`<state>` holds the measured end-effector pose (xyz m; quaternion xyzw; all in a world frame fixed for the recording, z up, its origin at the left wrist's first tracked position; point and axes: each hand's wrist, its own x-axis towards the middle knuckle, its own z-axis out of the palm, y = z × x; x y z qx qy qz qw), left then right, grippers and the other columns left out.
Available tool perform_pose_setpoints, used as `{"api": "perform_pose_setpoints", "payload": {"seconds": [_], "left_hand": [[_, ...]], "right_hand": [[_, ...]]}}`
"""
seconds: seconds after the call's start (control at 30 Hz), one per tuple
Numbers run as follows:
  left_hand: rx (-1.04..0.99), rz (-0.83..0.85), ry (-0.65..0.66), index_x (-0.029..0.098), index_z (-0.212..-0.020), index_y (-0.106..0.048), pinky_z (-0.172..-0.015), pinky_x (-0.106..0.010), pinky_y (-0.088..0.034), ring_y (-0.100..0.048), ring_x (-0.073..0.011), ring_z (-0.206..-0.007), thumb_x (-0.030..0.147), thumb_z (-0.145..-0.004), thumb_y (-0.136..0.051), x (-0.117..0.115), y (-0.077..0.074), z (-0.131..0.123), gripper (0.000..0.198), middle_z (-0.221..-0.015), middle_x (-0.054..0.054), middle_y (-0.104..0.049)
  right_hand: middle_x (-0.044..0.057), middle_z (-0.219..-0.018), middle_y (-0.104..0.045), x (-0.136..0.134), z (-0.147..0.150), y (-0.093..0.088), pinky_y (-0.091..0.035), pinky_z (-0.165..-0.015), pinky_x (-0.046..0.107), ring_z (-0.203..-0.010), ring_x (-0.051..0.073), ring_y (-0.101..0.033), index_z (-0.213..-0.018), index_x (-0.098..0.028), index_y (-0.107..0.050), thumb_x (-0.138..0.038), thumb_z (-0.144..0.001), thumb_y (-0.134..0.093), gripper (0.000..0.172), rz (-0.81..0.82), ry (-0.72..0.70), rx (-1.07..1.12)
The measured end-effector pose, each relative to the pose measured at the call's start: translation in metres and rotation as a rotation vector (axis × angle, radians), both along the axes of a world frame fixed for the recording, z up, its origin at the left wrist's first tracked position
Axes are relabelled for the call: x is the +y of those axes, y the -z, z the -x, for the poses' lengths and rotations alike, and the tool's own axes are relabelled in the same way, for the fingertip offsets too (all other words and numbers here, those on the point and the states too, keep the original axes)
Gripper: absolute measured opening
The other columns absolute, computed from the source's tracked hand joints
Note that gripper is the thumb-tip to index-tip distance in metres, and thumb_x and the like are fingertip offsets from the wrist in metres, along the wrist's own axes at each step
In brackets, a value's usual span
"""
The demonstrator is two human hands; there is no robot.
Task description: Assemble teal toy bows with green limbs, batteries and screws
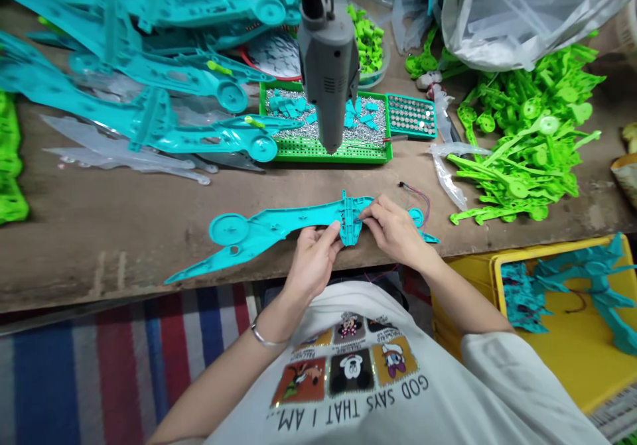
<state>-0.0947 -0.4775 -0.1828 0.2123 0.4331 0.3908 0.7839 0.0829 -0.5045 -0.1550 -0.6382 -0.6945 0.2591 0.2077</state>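
Teal plastic fills the far left of the bench: a heap of long shells (149,60) lies well apart from our work, with clear blades (129,156) beside it. Nearer us, along the front edge of the bench (99,233), lies the one shell (269,229) we are working on, its pointed tip reaching left and its round hub just right of that.

Our left hand (313,259) pinches the shell's middle block from below, fingers closed on it. Our right hand (393,229) rests on top of the same block, fingertips drawn narrow as if seating a small part; we cannot tell what, if anything, they hold. Thin wires (418,199) trail off just right of that hand.

We judge this to be a fitting step: a piece or lead is being pressed into the block. The next move calls for a steady pinch and fine fingertip work, since the shell overhangs the edge and could tip toward our lap.

Above hangs a grey driver (328,67), over a green tray (328,150) of screws. Open bench lies between tray and shell. Further right, green parts (527,140) pile up, and a yellow bin (572,339) sits below the edge.
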Motion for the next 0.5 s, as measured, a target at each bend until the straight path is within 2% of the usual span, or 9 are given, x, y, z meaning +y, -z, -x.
{"api": "perform_pose_setpoints", "payload": {"seconds": [0.2, 0.3, 0.4, 0.5], "left_hand": [[-0.022, -0.032, -0.003, 0.017, -0.109, -0.066, -0.095, -0.038, -0.06, -0.073, -0.0215, -0.103, 0.038, -0.074, -0.09, -0.003, 0.008, -0.001, 0.047, -0.107, -0.008, -0.077], [0.031, -0.029, 0.051, 0.016, -0.108, -0.067, -0.094, -0.038, -0.06, -0.073, -0.0219, -0.101, 0.045, -0.077, -0.087, -0.006, 0.015, 0.0, 0.047, -0.103, -0.008, -0.077], [0.142, -0.005, 0.156, 0.016, -0.109, -0.066, -0.085, -0.038, -0.063, -0.075, -0.022, -0.091, 0.057, -0.08, -0.081, -0.008, 0.018, 0.014, 0.052, -0.102, -0.009, -0.076], [0.366, -0.06, 0.419, 0.018, -0.104, -0.069, -0.065, -0.036, -0.062, -0.073, -0.0215, -0.07, 0.066, -0.084, -0.072, -0.006, 0.008, 0.04, 0.052, -0.093, -0.008, -0.076]], "right_hand": [[0.009, -0.107, -0.058, 0.001, 0.002, -0.005, -0.051, -0.092, 0.034, -0.1, 0.021, -0.061, -0.115, -0.016, -0.068, -0.006, -0.098, -0.042, 0.033, 0.043, -0.078, -0.029], [0.01, -0.106, -0.061, 0.003, 0.005, -0.003, -0.05, -0.091, 0.035, -0.099, 0.022, -0.061, -0.118, -0.017, -0.067, -0.005, -0.097, -0.041, 0.035, 0.037, -0.052, -0.04], [0.01, -0.105, -0.067, 0.005, 0.009, 0.002, -0.048, -0.09, 0.037, -0.1, 0.025, -0.061, -0.115, -0.017, -0.064, -0.009, -0.096, -0.046, 0.027, -0.01, 0.0, -0.046], [0.008, -0.1, -0.069, 0.006, 0.011, 0.009, -0.047, -0.085, 0.035, -0.094, 0.024, -0.061, -0.112, -0.018, -0.061, -0.012, -0.093, -0.051, 0.023, -0.026, 0.043, -0.038]]}}
